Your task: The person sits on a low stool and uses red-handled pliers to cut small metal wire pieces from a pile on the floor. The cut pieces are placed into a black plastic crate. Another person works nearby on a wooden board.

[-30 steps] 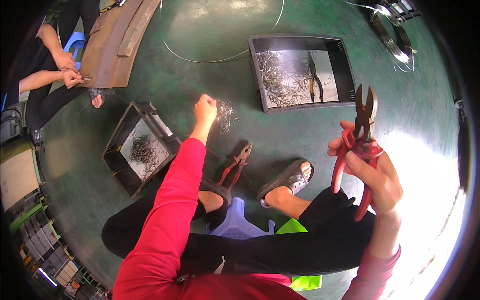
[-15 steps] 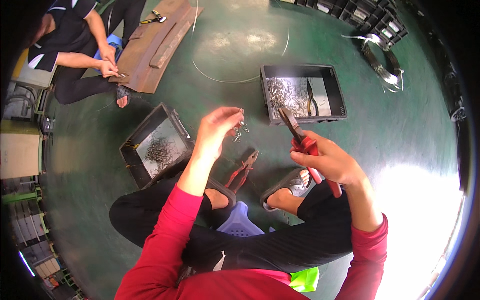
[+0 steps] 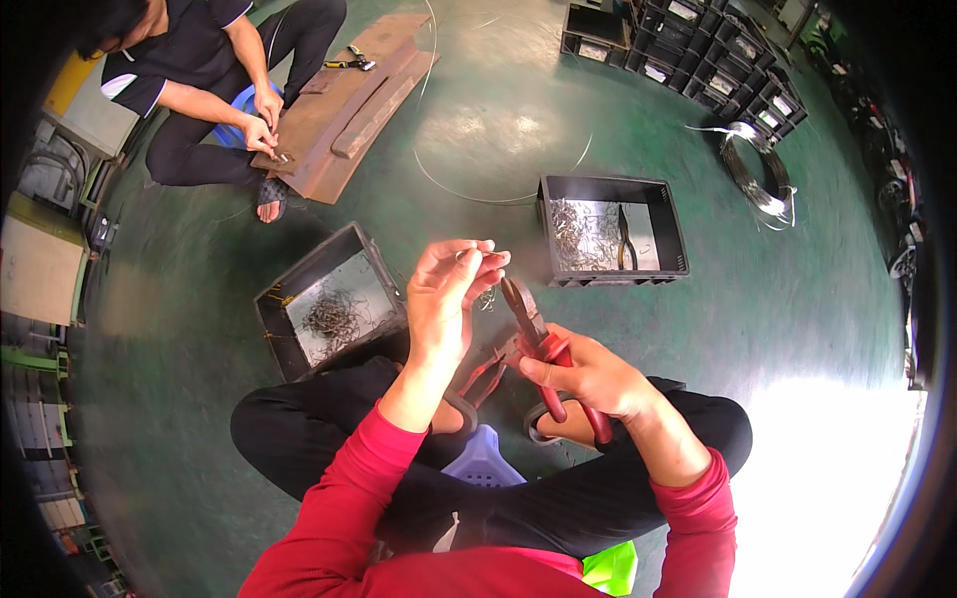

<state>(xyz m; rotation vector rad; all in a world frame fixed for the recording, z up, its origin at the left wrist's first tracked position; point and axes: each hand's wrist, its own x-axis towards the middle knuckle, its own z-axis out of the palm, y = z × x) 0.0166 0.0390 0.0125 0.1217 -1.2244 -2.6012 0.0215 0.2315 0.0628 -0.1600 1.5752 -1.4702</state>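
Observation:
My left hand [image 3: 444, 294] pinches small bent wire pieces [image 3: 486, 298] between thumb and fingers; some dangle below the fingertips. My right hand [image 3: 593, 374] is closed round red-handled pliers [image 3: 525, 309], jaws pointing up toward the left fingertips. Whether the jaws touch a wire piece, I cannot tell. On the floor below lie other red-handled pliers [image 3: 482, 381], partly hidden behind the held ones. Left of my hands, a black crate [image 3: 276, 342] holds a heap of bent wire pieces [image 3: 334, 313]. A second black crate [image 3: 623, 275], farther right, contains wire pieces [image 3: 583, 234] and dark-handled pliers [image 3: 626, 239].
A co-worker [image 3: 189, 60] sits at the far left, hands over a brown board [image 3: 344, 149] with a yellow-and-black tool [image 3: 351, 62] on it. A wire coil [image 3: 760, 177] lies at far right, near stacked black crates [image 3: 698, 50]. Loose wire [image 3: 449, 189] curves across the floor.
My right hand has brought the pliers left and down, close to my left fingertips. My left hand has moved slightly right and down. The whole view has shifted a little.

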